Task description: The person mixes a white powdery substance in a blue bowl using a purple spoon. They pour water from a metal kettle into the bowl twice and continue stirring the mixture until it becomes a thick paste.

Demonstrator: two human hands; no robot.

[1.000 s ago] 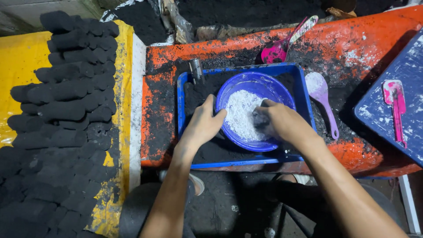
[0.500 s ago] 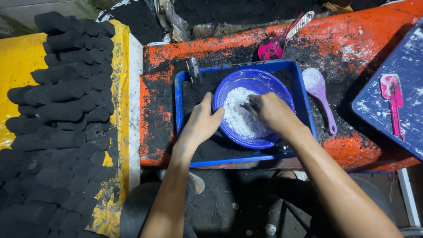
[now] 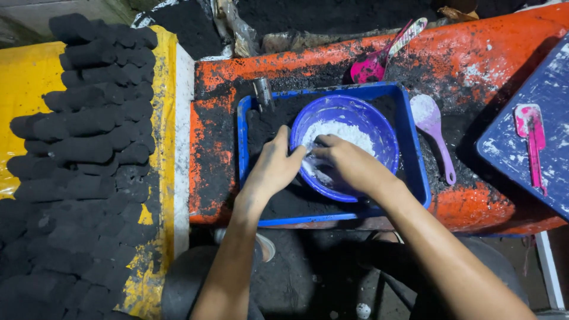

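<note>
A blue-violet plastic bowl (image 3: 379, 127) with white powder (image 3: 344, 133) sits in a blue tray (image 3: 415, 178) lined with black dust. My left hand (image 3: 275, 169) rests against the bowl's left rim, fingers curled on its edge. My right hand (image 3: 347, 163) reaches into the bowl, fingertips pressed into the white powder at its near left side. Whether the fingers pinch any powder is hidden.
The tray lies on an orange, soot-covered surface (image 3: 474, 53). A lilac spoon (image 3: 432, 127) lies right of the tray, a pink scoop (image 3: 379, 56) behind it. A dark blue board (image 3: 533, 166) with a pink spatula (image 3: 532, 139) is at the right. Stacked black briquettes (image 3: 89, 136) cover a yellow sheet at the left.
My right hand has moved from the bowl's right side to its near left, into the powder. My left hand stays on the rim.
</note>
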